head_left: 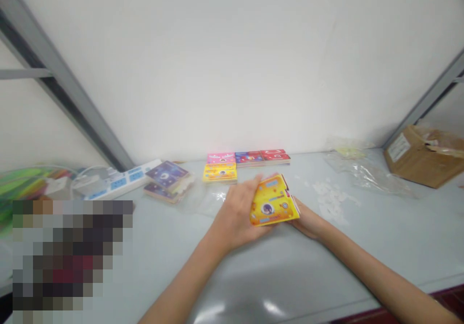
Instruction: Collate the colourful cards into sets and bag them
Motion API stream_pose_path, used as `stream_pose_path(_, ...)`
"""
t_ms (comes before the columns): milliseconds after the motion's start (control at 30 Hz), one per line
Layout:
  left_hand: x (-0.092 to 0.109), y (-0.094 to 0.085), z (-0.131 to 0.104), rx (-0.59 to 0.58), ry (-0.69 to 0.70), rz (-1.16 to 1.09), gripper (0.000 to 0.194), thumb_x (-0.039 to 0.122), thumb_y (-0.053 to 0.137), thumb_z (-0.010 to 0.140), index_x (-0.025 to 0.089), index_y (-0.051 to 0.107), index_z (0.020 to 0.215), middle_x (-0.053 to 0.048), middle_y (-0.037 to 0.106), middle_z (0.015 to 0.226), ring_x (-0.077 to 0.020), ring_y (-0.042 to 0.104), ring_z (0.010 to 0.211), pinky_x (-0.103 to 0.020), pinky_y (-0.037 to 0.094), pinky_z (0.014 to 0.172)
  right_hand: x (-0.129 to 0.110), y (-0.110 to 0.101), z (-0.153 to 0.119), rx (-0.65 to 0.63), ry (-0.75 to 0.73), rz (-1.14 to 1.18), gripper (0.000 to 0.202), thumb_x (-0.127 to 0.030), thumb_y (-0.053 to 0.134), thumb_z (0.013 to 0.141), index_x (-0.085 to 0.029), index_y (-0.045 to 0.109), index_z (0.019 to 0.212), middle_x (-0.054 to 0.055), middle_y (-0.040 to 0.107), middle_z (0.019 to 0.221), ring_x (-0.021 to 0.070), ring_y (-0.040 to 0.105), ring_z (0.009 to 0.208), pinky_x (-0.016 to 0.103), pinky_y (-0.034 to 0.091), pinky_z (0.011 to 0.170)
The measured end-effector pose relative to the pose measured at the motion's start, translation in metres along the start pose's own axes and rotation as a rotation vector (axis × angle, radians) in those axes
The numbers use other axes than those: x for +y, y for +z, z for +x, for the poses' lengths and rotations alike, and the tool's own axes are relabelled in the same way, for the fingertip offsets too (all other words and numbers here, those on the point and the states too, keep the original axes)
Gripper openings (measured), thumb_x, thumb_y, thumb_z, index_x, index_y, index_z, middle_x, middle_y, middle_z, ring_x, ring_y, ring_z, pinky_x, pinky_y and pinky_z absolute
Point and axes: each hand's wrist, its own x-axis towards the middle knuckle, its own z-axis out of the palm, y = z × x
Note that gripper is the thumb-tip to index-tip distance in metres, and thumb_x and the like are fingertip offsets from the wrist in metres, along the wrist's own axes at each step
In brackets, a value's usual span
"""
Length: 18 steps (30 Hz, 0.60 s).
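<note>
A yellow printed card packet (273, 202), with more cards showing at its edge, is held up above the table. My left hand (241, 213) grips it from the left side, fingers behind and thumb below. My right hand (306, 219) is closed at its right lower edge, its fingers partly hidden behind the cards. Beyond them, by the wall, lie a yellow stack (219, 173), a pink stack (221, 158), a blue stack (249, 157) and a red stack (274, 155). Dark blue card stacks (167, 175) rest further left, partly on clear plastic.
A white power strip (121, 181) lies at the left, beside colourful bundled items (32, 189). Clear plastic bags (369, 172) and small white scraps (331, 198) lie at the right. A cardboard box (416, 157) stands at the far right. A pixelated area covers the lower left.
</note>
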Motion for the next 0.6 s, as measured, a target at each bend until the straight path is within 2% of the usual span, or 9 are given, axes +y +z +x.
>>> stream_pose_path(100, 0.012, 0.006, -0.001, -0.154, 0.034, -0.059, 0.081, 0.042, 0.066, 0.067, 0.021, 0.022, 0.132, -0.011, 0.045, 0.125, -0.0254, 0.044, 0.112, -0.040, 0.035, 0.094, -0.006, -0.012, 0.000, 0.222, -0.031, -0.081, 0.039, -0.039, 0.066, 0.062, -0.017, 0.064, 0.094, 0.004, 0.066, 0.076, 0.0174, 0.059, 0.065, 0.031, 0.047, 0.064)
stream_pose_path(200, 0.025, 0.012, -0.005, -0.314, 0.051, -0.068, 0.078, 0.048, 0.063, 0.068, 0.017, 0.028, 0.131, -0.012, 0.048, 0.122, -0.0257, 0.046, 0.108, -0.039, 0.036, 0.092, -0.012, -0.026, 0.001, 0.509, -0.153, -0.153, 0.043, -0.040, 0.065, 0.062, -0.019, 0.064, 0.099, 0.003, 0.062, 0.085, 0.0129, 0.055, 0.064, 0.024, 0.044, 0.053)
stream_pose_path(267, 0.029, 0.018, -0.009, -0.417, 0.040, -0.036, 0.076, 0.050, 0.060, 0.069, 0.015, 0.031, 0.130, -0.012, 0.051, 0.116, -0.0271, 0.048, 0.103, -0.041, 0.037, 0.089, -0.015, -0.034, 0.000, 0.624, -0.195, -0.151, 0.040, -0.040, 0.063, 0.063, -0.019, 0.064, 0.098, 0.003, 0.059, 0.088, 0.0113, 0.052, 0.063, 0.021, 0.041, 0.047)
stream_pose_path(367, 0.030, 0.026, -0.014, -0.526, 0.004, 0.003, 0.080, 0.051, 0.063, 0.066, 0.014, 0.033, 0.130, -0.013, 0.053, 0.111, -0.0289, 0.048, 0.103, -0.044, 0.035, 0.091, -0.018, -0.041, -0.001, 0.668, -0.205, -0.101, 0.036, -0.038, 0.061, 0.065, -0.021, 0.063, 0.096, 0.003, 0.056, 0.089, 0.0098, 0.051, 0.063, 0.019, 0.038, 0.043)
stream_pose_path(467, 0.029, 0.024, -0.012, -0.546, -0.022, -0.024, 0.092, 0.058, 0.065, 0.059, 0.014, 0.031, 0.132, -0.014, 0.047, 0.121, -0.0318, 0.040, 0.113, -0.049, 0.026, 0.098, -0.020, -0.043, -0.002, 0.658, -0.256, -0.098, 0.034, -0.037, 0.059, 0.068, -0.023, 0.062, 0.099, 0.002, 0.056, 0.091, 0.0090, 0.051, 0.064, 0.018, 0.039, 0.045)
stream_pose_path(533, 0.030, 0.011, -0.008, -0.491, -0.067, -0.058, 0.096, 0.062, 0.064, 0.058, 0.015, 0.029, 0.134, -0.015, 0.040, 0.130, -0.0327, 0.032, 0.121, -0.051, 0.021, 0.101, -0.026, -0.039, -0.006, 0.634, -0.377, -0.138, 0.033, -0.037, 0.057, 0.072, -0.024, 0.060, 0.101, 0.002, 0.055, 0.095, 0.0092, 0.052, 0.067, 0.019, 0.041, 0.049)
stream_pose_path(600, 0.032, -0.009, -0.005, -0.360, -0.144, -0.104, 0.095, 0.063, 0.064, 0.058, 0.022, 0.025, 0.135, -0.012, 0.035, 0.135, -0.0307, 0.029, 0.124, -0.049, 0.023, 0.102, -0.042, -0.030, -0.017, 0.586, -0.553, -0.208, 0.033, -0.037, 0.056, 0.074, -0.027, 0.059, 0.104, 0.002, 0.055, 0.098, 0.0105, 0.053, 0.073, 0.021, 0.044, 0.054)
